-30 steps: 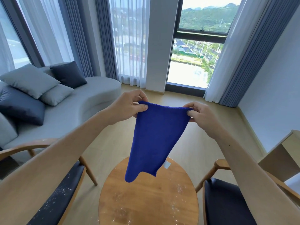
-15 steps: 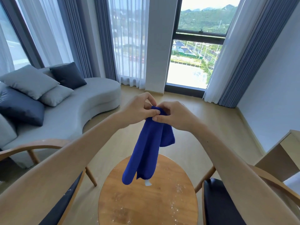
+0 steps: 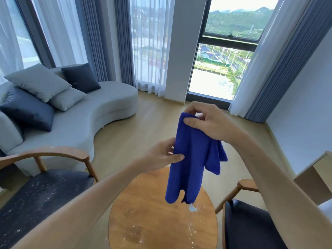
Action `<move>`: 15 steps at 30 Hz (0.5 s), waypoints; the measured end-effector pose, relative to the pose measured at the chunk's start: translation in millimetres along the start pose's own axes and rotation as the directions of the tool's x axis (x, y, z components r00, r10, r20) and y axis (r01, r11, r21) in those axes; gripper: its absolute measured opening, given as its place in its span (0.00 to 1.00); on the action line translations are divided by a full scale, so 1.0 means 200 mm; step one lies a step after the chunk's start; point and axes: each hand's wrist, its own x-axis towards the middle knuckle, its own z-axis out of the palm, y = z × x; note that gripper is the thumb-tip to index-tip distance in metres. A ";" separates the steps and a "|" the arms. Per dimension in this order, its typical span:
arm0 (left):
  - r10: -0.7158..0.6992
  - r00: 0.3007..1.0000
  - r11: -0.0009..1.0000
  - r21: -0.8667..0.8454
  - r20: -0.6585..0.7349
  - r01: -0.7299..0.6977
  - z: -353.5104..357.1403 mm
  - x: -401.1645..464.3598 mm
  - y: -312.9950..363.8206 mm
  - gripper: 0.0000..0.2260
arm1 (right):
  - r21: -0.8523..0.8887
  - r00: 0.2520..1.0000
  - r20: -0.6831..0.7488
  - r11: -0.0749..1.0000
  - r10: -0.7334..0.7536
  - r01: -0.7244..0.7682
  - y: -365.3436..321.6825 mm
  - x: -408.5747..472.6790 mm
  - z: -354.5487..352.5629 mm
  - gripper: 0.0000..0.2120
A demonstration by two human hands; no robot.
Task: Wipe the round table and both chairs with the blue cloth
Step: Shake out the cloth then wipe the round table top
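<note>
The blue cloth (image 3: 193, 157) hangs folded lengthwise in the air above the round wooden table (image 3: 158, 223), whose top carries white specks. My right hand (image 3: 206, 123) pinches the cloth's top edge between thumb and fingers. Lower down, my left hand (image 3: 161, 157) pinches the cloth's left side at mid-height. A small white tag dangles from the cloth's bottom. The left chair (image 3: 41, 193) has a dark seat dusted with white crumbs and a curved wooden back. The right chair (image 3: 248, 223) has a dark seat and wooden arm, partly hidden by my right forearm.
A curved grey sofa (image 3: 86, 121) with several grey and navy cushions stands at the left. Tall windows with sheer and blue curtains (image 3: 280, 56) line the far wall. A light wooden desk corner (image 3: 316, 169) juts in at the right. Wooden floor lies beyond the table.
The cloth was spread wide between both hands, then gathered together. Now my right hand holds the top alone and my left hand has dropped to grip the cloth's side.
</note>
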 end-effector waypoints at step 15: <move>-0.026 0.999 0.934 0.358 0.039 0.010 -0.25 0.03 0.17 0.05 | 0.057 0.977 -0.132 0.986 0.165 -0.159 0.23 -0.19 -0.29 0.05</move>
